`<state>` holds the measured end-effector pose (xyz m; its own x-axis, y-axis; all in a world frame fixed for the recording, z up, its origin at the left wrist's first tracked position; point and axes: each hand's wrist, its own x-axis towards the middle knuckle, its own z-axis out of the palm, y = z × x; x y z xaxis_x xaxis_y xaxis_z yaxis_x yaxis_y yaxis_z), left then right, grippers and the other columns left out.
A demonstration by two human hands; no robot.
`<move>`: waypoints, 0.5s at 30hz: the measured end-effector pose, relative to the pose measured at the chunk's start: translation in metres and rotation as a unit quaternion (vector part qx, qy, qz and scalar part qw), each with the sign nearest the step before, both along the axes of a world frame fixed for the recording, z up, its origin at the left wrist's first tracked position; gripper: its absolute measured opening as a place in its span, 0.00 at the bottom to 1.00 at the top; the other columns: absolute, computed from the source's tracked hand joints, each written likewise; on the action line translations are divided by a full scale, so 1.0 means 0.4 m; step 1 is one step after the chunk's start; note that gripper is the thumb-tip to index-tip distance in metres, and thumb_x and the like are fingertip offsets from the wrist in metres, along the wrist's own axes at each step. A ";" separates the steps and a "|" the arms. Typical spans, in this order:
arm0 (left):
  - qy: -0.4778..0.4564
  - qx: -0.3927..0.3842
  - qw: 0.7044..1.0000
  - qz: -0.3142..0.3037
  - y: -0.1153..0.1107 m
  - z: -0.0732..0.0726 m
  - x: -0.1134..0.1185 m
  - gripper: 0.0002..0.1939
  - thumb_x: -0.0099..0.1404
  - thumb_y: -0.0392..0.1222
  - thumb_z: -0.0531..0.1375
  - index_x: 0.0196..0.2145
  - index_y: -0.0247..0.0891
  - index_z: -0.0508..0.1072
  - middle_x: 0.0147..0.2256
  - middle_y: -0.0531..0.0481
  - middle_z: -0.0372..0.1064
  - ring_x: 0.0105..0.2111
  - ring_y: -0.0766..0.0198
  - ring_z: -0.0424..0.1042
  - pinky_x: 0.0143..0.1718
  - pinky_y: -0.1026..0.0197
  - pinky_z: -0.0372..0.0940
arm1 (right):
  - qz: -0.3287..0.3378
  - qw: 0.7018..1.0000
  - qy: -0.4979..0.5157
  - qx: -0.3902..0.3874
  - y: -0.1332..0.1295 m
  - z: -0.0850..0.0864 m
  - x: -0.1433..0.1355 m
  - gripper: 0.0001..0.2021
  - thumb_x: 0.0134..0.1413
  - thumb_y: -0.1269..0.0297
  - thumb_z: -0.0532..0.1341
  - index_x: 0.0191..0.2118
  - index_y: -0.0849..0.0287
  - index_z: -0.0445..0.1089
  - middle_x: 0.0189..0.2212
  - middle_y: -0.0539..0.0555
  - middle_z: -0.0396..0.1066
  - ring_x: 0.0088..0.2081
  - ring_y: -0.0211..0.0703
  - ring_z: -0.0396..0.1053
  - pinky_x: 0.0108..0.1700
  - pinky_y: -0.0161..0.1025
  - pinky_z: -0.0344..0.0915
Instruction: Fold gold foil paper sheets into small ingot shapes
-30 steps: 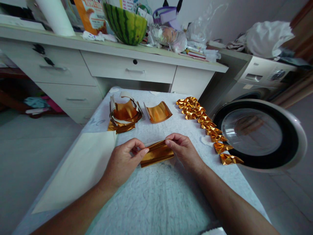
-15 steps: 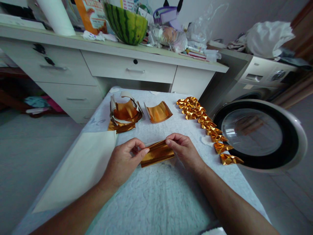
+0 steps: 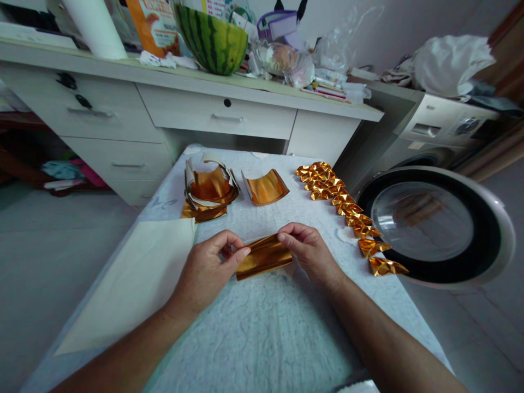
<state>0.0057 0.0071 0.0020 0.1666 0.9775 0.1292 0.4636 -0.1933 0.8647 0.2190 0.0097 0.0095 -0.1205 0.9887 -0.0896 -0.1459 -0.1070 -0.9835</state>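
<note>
Between my two hands is a sheet of gold foil paper, its far edge folded or curled over. My left hand pinches its left end between thumb and fingers. At the upper right corner, my right hand pinches the same sheet. Beyond it on the cloth lies a small curved stack of gold foil sheets. Left of that stands a larger curled bundle of gold and white-backed sheets. Several folded gold foil pieces form a line along the right side.
A pale cloth covers the table, with a cream paper sheet at its left. An open washing machine door reaches close to the right edge. Behind, a white counter holds a cut watermelon, bags and a paper roll.
The foil sheet's surface looks slightly smoother along its upper fold. Both hands keep their pinch in nearly the same place.
</note>
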 end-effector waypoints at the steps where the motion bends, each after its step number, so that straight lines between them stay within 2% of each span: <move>1: -0.002 0.000 1.000 0.001 0.000 -0.001 0.000 0.08 0.62 0.46 0.60 0.31 0.40 0.69 0.25 0.56 0.68 0.26 0.66 0.68 0.28 0.64 0.62 | 0.001 1.000 0.002 -0.001 0.000 0.000 0.000 0.14 0.47 0.54 0.69 0.29 0.59 0.71 0.24 0.47 0.68 0.26 0.35 0.64 0.31 0.33 0.58; 15: -0.016 -0.005 1.000 -0.010 -0.005 0.011 0.002 0.07 0.62 0.45 0.59 0.31 0.40 0.69 0.26 0.56 0.68 0.27 0.66 0.68 0.29 0.64 0.62 | -0.005 1.000 -0.018 -0.012 -0.001 0.003 -0.001 0.15 0.46 0.51 0.69 0.29 0.59 0.70 0.22 0.47 0.67 0.24 0.35 0.63 0.28 0.33 0.58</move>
<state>0.0067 0.0051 0.0062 0.1819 0.9753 0.1256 0.4313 -0.1940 0.8811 0.2187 0.0093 0.0106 -0.1069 0.9873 -0.1174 -0.1114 -0.1292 -0.9853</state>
